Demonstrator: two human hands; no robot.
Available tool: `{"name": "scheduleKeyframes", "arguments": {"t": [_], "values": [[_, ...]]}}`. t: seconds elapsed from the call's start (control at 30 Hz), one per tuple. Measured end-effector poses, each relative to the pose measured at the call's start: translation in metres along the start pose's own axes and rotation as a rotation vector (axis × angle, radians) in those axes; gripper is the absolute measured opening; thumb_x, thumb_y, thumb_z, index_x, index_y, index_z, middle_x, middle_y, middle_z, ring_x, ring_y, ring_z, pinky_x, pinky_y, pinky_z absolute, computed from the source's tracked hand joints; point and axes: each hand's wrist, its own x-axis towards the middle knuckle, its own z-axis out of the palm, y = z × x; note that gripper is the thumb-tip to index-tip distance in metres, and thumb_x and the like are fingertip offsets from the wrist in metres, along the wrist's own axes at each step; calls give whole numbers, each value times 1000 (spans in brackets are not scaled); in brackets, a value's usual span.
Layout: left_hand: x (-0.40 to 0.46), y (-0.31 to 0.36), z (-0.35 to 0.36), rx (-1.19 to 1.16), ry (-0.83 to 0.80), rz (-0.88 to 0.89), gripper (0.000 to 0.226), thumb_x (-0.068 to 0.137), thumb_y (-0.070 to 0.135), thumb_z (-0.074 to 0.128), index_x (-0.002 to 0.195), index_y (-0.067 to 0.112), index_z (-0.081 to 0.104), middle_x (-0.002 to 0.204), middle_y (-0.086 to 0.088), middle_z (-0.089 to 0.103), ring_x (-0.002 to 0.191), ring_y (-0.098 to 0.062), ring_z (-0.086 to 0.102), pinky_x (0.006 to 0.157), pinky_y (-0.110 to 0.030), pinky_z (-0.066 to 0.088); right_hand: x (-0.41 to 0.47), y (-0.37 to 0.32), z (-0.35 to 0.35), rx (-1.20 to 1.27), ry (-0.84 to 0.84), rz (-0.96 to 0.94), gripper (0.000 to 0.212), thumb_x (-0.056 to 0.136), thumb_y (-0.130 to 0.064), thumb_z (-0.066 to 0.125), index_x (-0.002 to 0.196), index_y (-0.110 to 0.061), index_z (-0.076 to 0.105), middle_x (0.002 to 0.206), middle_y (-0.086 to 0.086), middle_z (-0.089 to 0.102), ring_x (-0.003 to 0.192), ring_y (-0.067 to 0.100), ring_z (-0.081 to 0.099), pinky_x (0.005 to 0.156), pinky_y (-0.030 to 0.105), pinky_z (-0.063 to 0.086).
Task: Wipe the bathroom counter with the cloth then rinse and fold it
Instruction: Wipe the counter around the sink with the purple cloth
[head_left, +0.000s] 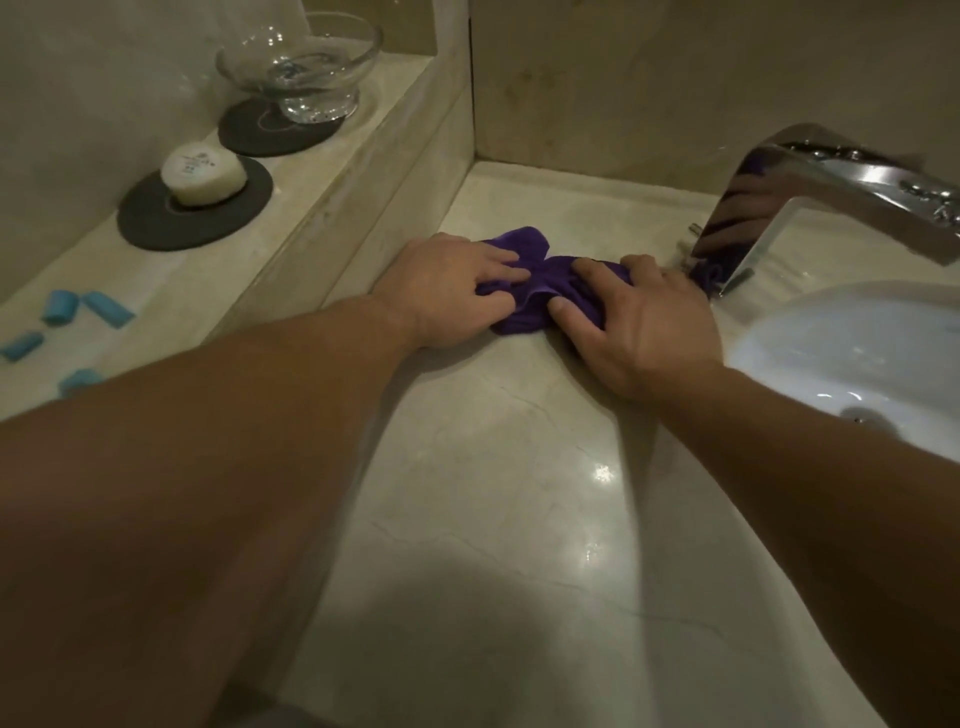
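A purple cloth (540, 283) lies bunched on the beige marble counter (498, 467), near the back wall and left of the faucet. My left hand (447, 291) presses on the cloth's left side, fingers curled into the fabric. My right hand (628, 327) grips its right side, thumb and fingers pinching the folds. Both hands cover much of the cloth.
A chrome faucet (810, 208) stands right of the cloth, over a white sink basin (852, 358). A raised ledge (322, 218) on the left carries a wrapped soap (202, 174) on a dark coaster, a glass bowl (301, 62) and several small blue items (62, 306).
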Motion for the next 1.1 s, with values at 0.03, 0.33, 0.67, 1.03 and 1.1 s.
{"name": "scheduleKeyframes", "arguments": {"t": [0.03, 0.33, 0.67, 1.03, 1.1], "values": [[-4, 1, 0, -7, -8, -7, 60, 79, 52, 38, 134, 42, 60, 147, 20, 51, 137, -10, 43, 116, -34, 31, -5, -1, 0, 6, 0, 7, 69, 93, -75, 20, 150, -39, 33, 145, 12, 46, 128, 38, 46, 111, 49, 34], [-35, 11, -14, -146, -164, -76, 43, 94, 28, 55, 136, 36, 60, 153, 18, 43, 141, -8, 40, 119, -28, 26, -47, -20, -2, 31, -19, 40, 63, 96, -70, 24, 149, -38, 33, 145, 11, 45, 129, 36, 44, 113, 51, 31], [-77, 18, -18, -173, -231, -90, 44, 93, 24, 52, 134, 36, 62, 153, 17, 43, 140, -8, 40, 113, -21, 24, -94, -40, 3, 56, 0, 67, 61, 95, -71, 25, 147, -40, 36, 144, 9, 45, 131, 34, 41, 116, 50, 28], [-122, 31, -23, -155, -256, -134, 42, 94, 19, 50, 131, 33, 64, 153, 17, 44, 143, -11, 37, 119, -28, 22, -144, -59, 6, 84, -8, 56, 61, 95, -71, 25, 145, -39, 37, 144, 10, 45, 132, 35, 40, 117, 54, 25], [-130, 34, -23, -161, -245, -146, 42, 93, 18, 50, 130, 32, 66, 152, 16, 45, 142, -11, 38, 120, -28, 22, -149, -61, 6, 89, -10, 49, 61, 95, -71, 24, 145, -39, 37, 144, 10, 45, 132, 35, 40, 117, 54, 25]]}}
